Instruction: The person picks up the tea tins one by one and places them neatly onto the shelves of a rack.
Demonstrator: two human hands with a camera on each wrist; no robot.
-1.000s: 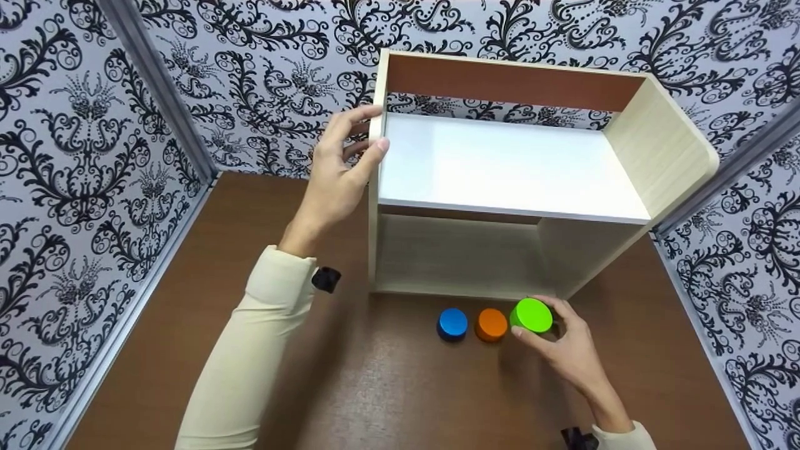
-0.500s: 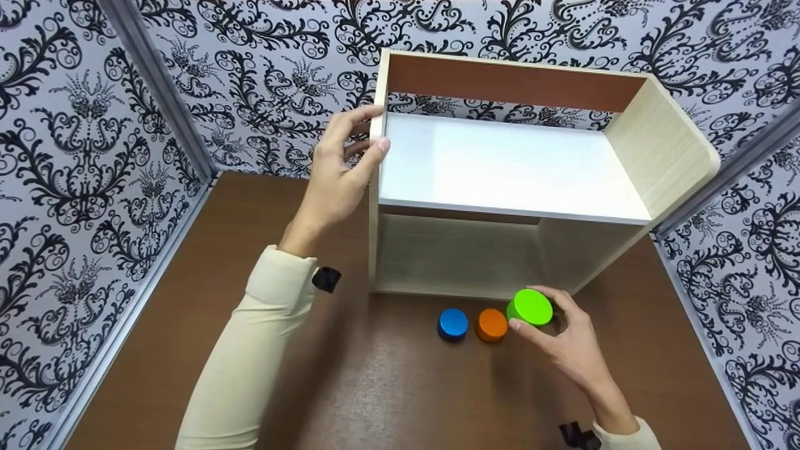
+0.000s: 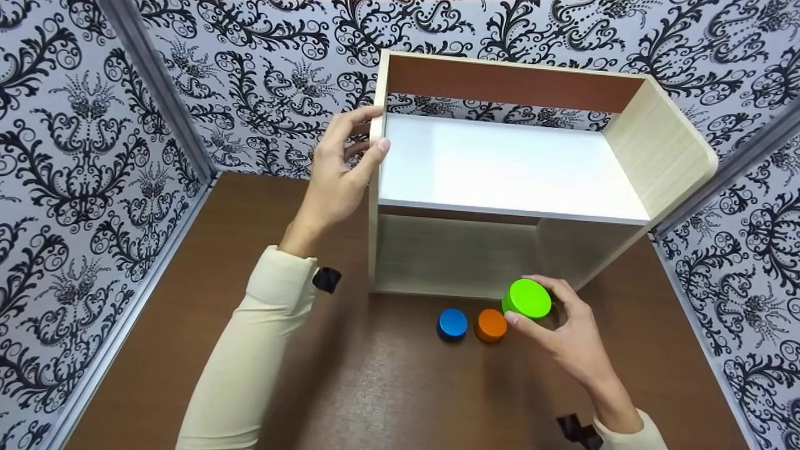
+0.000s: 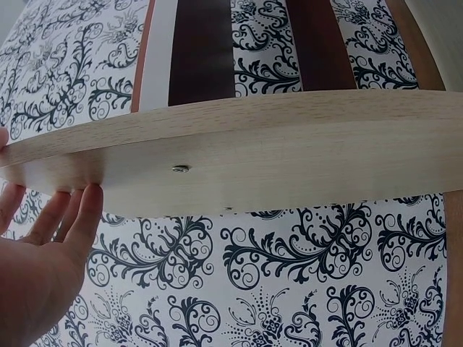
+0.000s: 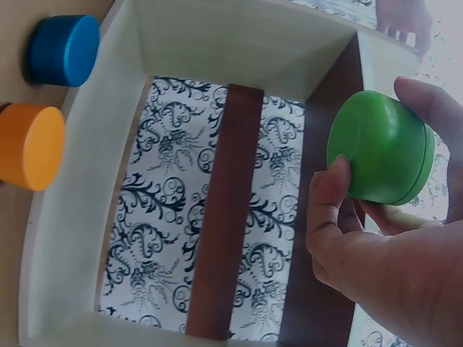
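Note:
My right hand (image 3: 572, 331) grips a green round lidded container (image 3: 529, 299) between thumb and fingers, raised off the table in front of the shelf's lower opening. In the right wrist view a seam runs round the green container (image 5: 380, 148) near one end. My left hand (image 3: 340, 165) holds the front edge of the left side panel of a small wooden shelf unit (image 3: 512, 165), thumb on the inner face. The left wrist view shows fingertips (image 4: 90, 199) against that panel (image 4: 289, 155). On the table beside the green one stand an orange container (image 3: 491, 325) and a blue container (image 3: 452, 324).
The brown table (image 3: 387, 387) lies under everything. A white upper board (image 3: 500, 169) divides the shelf from its lower compartment (image 3: 459, 256). Its right side panel (image 3: 662, 144) rises tall near the hand's side. Patterned walls (image 3: 262, 81) with grey metal frames enclose the table.
My right hand has lifted the green container up and slightly left, toward the shelf. The left hand, shelf, orange and blue containers stay where they were.

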